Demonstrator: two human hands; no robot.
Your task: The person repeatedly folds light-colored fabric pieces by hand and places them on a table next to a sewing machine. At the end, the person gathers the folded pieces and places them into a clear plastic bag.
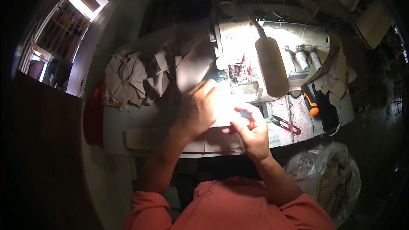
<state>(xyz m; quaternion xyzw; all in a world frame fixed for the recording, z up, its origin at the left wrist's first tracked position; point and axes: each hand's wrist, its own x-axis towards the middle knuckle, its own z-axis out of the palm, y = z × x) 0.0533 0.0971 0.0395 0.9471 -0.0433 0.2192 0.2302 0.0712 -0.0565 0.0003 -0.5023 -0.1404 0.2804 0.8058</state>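
A pale fabric piece [225, 110], nearly washed out by the lamp's glare, lies in front of the sewing machine [251, 34]. My left hand [198, 108] is curled over its left side, fingers close to the machine's needle area and partly lost in the light. On the other side, my right hand [253, 132] has its thumb and fingers drawn together at the fabric's right edge. Below both hands, folded beige fabric pieces [191, 142] lie along the table's front edge. Another beige piece [194, 68] rests left of the machine.
Crumpled beige pieces [125, 79] are heaped at the left. A long lamp head [272, 66] hangs before the machine. Red-handled thread snips [285, 124], tweezers [291, 117], an orange-and-black tool [312, 104] and a dark phone-like object [327, 113] lie right. A clear scrap bag [341, 174] stands lower right.
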